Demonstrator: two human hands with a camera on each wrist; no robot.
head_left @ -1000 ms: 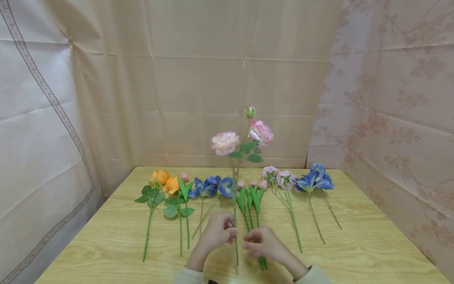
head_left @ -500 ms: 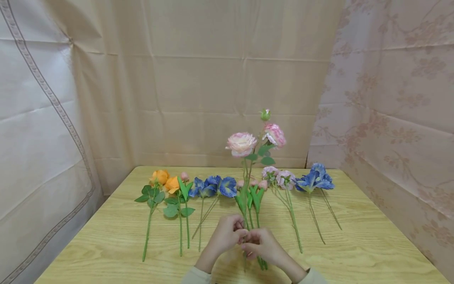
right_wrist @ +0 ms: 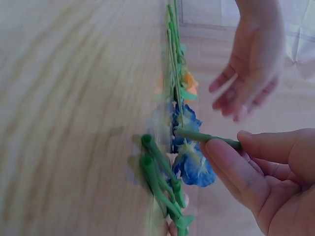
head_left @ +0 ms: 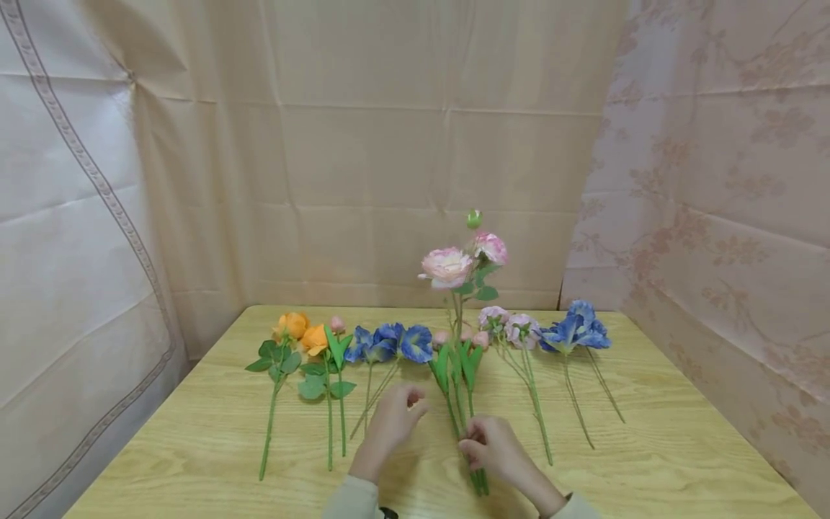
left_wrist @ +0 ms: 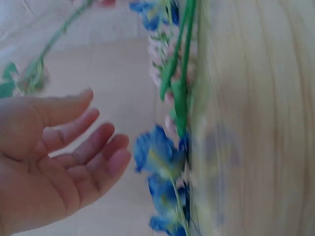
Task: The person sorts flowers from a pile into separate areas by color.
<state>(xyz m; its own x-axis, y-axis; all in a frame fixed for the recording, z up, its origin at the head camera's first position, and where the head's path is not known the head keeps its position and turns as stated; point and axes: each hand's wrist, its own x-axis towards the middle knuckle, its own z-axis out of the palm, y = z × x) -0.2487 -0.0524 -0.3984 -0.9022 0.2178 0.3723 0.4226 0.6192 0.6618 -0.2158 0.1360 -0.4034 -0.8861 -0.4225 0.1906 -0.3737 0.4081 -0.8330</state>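
Head view, right hand (head_left: 494, 447): your fingers are pinching a pink, ruffled artificial flower spray (head_left: 447, 268) by its green stem (right_wrist: 197, 136)
Spray: standing above pink, green-leaved tulips (head_left: 472, 362)
Left hand (head_left: 392, 425): your fingers are curving loosely, slightly spread

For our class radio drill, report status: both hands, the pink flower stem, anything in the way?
Right hand pinching the pink flower stem. Left hand empty, clear of the stem. Tulips lying close by; might snag it.
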